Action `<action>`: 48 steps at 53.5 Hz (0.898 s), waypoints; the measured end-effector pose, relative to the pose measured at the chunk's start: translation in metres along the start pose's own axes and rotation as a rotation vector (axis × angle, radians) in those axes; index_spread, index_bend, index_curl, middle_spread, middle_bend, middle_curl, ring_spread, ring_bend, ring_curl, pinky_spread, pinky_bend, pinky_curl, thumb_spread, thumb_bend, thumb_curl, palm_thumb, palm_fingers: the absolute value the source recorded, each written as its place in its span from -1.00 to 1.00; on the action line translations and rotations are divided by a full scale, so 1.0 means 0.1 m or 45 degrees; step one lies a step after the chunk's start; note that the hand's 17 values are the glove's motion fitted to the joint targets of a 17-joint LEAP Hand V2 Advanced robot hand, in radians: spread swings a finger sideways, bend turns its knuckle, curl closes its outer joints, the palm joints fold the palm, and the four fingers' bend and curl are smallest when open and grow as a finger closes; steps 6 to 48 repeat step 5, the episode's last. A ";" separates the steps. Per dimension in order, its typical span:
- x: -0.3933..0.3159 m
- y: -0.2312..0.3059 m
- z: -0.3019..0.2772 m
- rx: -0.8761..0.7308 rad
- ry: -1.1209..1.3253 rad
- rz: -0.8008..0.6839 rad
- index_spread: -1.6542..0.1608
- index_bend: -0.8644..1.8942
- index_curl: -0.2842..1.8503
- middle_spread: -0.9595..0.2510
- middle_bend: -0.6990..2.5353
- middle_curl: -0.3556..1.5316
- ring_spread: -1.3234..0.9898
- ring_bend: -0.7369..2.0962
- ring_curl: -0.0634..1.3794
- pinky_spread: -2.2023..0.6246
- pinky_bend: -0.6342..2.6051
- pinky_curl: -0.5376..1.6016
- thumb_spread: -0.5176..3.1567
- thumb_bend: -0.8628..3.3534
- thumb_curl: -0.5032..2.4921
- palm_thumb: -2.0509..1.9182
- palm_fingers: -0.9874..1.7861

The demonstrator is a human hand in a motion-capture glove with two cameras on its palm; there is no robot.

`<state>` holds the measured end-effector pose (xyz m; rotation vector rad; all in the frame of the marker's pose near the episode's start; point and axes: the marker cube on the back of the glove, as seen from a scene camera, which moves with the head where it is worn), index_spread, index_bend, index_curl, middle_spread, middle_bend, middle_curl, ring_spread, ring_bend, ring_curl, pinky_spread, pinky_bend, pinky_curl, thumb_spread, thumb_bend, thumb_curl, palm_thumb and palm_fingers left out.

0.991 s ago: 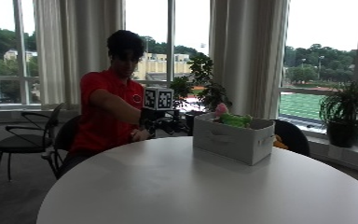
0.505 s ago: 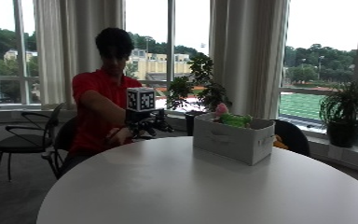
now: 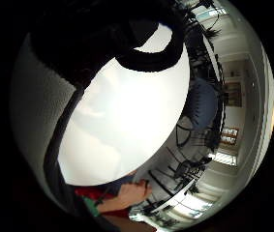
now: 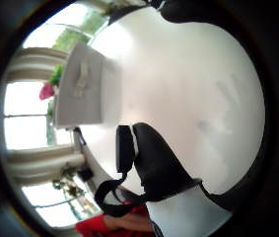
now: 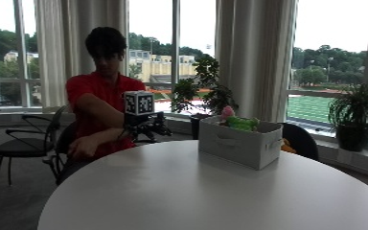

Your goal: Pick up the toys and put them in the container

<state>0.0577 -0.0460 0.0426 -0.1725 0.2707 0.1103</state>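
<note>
Outside view: gloved right hand [image 5: 147, 127] hovers left of centre over the table [image 5: 190, 191], fingers unreadable. Toys [image 5: 238, 122] poke from the container [image 5: 240, 143], centre-right.

Thumb-side view: container [image 4: 82, 89] upper left; a careless reach might nudge it.

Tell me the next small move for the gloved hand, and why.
Probably lower the gloved right hand to rest and stop: it hangs above the table's near edge, apparently holding nothing, the pink and green toys already poke out of the container, and no toy shows on the tabletop.
</note>
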 end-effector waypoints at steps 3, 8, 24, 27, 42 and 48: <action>0.03 0.00 -0.01 0.009 0.002 -0.002 0.36 -0.24 -0.38 0.41 -0.49 -0.43 0.11 -0.35 -0.49 0.63 0.02 -0.20 -0.08 -0.61 -0.53 0.01 -0.37; 0.04 0.00 -0.01 0.009 -0.001 -0.003 0.36 -0.24 -0.38 0.40 -0.49 -0.43 0.11 -0.35 -0.49 0.63 0.02 -0.20 -0.08 -0.61 -0.53 0.01 -0.36; 0.04 0.00 -0.01 0.009 -0.001 -0.003 0.36 -0.24 -0.38 0.40 -0.49 -0.43 0.11 -0.35 -0.49 0.63 0.02 -0.20 -0.08 -0.61 -0.53 0.01 -0.36; 0.04 0.00 -0.01 0.009 -0.001 -0.003 0.36 -0.24 -0.38 0.40 -0.49 -0.43 0.11 -0.35 -0.49 0.63 0.02 -0.20 -0.08 -0.61 -0.53 0.01 -0.36; 0.04 0.00 -0.01 0.009 -0.001 -0.003 0.36 -0.24 -0.38 0.40 -0.49 -0.43 0.11 -0.35 -0.49 0.63 0.02 -0.20 -0.08 -0.61 -0.53 0.01 -0.36; 0.04 0.00 -0.01 0.009 -0.001 -0.003 0.36 -0.24 -0.38 0.40 -0.49 -0.43 0.11 -0.35 -0.49 0.63 0.02 -0.20 -0.08 -0.61 -0.53 0.01 -0.36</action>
